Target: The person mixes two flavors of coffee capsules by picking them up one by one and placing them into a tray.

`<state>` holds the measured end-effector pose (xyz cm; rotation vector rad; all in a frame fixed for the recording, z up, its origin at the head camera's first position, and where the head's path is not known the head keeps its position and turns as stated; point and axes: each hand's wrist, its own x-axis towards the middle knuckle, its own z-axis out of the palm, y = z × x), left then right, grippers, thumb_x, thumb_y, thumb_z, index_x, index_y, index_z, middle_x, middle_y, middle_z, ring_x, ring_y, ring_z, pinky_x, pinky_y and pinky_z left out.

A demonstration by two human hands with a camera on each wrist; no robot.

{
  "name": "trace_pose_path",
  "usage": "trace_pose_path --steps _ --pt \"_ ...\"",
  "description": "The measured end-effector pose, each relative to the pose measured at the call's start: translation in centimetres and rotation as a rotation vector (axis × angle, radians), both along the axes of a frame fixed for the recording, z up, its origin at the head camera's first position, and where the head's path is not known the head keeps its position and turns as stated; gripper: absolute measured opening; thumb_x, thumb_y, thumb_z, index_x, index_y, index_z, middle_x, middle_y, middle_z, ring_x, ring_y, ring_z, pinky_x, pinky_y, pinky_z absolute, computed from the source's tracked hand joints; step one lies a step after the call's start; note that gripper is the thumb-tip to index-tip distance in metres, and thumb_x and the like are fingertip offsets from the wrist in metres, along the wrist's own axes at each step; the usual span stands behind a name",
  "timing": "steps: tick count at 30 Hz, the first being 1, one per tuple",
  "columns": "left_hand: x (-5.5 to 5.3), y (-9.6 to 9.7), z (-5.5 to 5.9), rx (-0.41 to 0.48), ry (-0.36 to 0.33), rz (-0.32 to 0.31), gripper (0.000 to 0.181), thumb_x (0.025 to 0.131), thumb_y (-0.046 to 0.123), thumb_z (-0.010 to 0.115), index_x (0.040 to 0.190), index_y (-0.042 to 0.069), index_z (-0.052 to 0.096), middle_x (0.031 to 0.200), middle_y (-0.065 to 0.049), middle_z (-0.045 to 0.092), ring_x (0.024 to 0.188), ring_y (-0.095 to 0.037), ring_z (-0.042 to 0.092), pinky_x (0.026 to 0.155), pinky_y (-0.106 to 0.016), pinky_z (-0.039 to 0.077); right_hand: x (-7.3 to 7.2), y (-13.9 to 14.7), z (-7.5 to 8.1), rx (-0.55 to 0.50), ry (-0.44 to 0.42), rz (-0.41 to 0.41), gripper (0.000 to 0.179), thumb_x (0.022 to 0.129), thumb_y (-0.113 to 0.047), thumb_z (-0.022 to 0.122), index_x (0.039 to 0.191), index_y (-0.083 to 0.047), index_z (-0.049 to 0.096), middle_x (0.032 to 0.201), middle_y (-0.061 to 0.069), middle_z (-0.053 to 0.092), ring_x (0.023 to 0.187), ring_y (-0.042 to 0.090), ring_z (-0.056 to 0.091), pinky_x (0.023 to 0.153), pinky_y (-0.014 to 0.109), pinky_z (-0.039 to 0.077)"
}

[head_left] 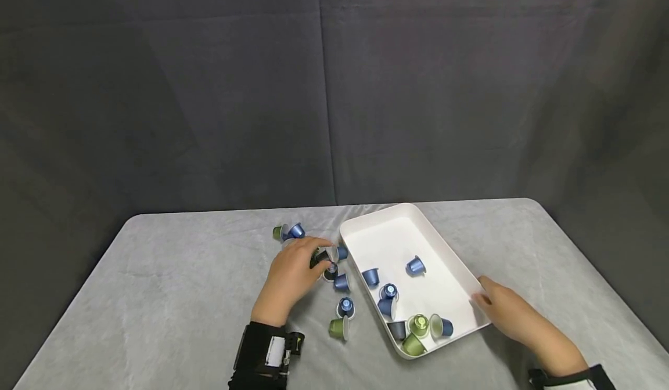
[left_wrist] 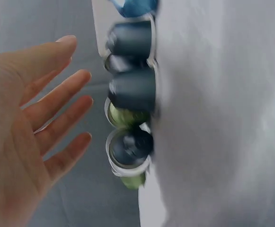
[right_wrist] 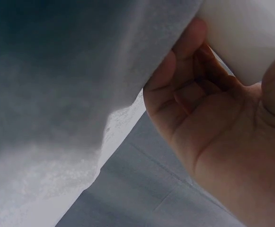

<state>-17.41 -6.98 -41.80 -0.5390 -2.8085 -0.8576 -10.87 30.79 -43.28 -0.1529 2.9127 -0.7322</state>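
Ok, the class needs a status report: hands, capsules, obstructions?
Left hand open by loose capsules; right hand grips white tray. Capsules split between tray and table. No obstruction visible.

The tray (head_left: 378, 233) was plain white; it carried metallic blue capsules (head_left: 416, 266), metallic green capsules (head_left: 414, 346) and one dark grey-blue capsule (head_left: 398, 330); the visible lids (head_left: 436, 326) were pale. On the tabletop (head_left: 157, 297), a pale grey surface with faint mottling, the loose capsules (head_left: 341, 282) included blue and green units; the backdrop (head_left: 235, 117) was dark grey; the left wristband (head_left: 253, 349) was black with a white label (head_left: 274, 351).
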Motion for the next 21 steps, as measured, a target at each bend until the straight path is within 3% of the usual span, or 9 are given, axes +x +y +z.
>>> trace_pose_path --steps 4,11,17,21 --pt "0.0 -0.7 -0.3 0.003 0.002 0.024 0.038 0.088 0.022 0.077 0.124 0.015 0.067 0.131 -0.006 0.062 0.124 -0.03 0.054 0.101 -0.048 0.044 -0.1 0.1 0.0 0.008 0.0 0.003 0.01 0.099 -0.007 0.055 0.096 0.002 0.051 0.074 0.002 0.045 0.073 0.021 0.047 0.063 0.038 0.041" --pt "-0.5 -1.7 -1.1 0.041 -0.028 0.058 0.058 0.083 0.025 0.082 0.135 0.012 0.059 0.135 -0.009 0.056 0.128 -0.031 0.05 0.101 -0.05 0.043 0.0 0.4 0.1 0.027 0.01 0.015 0.01 0.099 -0.007 0.055 0.098 0.003 0.052 0.073 0.001 0.044 0.072 0.02 0.046 0.063 0.037 0.041" --pt "-1.0 -2.5 -1.5 0.032 0.002 0.135 0.045 0.087 0.014 0.077 0.129 0.012 0.063 0.13 -0.009 0.058 0.121 -0.031 0.054 0.096 -0.048 0.047 0.0 0.6 0.0 0.014 0.023 0.017 0.008 0.098 -0.006 0.055 0.098 0.001 0.052 0.076 0.001 0.048 0.074 0.021 0.047 0.064 0.038 0.042" --pt "-1.2 -3.0 -1.8 0.025 -0.027 0.165 0.041 0.088 0.013 0.076 0.127 0.012 0.064 0.125 -0.009 0.061 0.116 -0.031 0.057 0.092 -0.048 0.048 0.1 0.6 -0.1 -0.004 0.038 0.029 0.006 0.098 -0.004 0.055 0.096 -0.001 0.051 0.074 0.001 0.046 0.074 0.021 0.047 0.064 0.038 0.041"
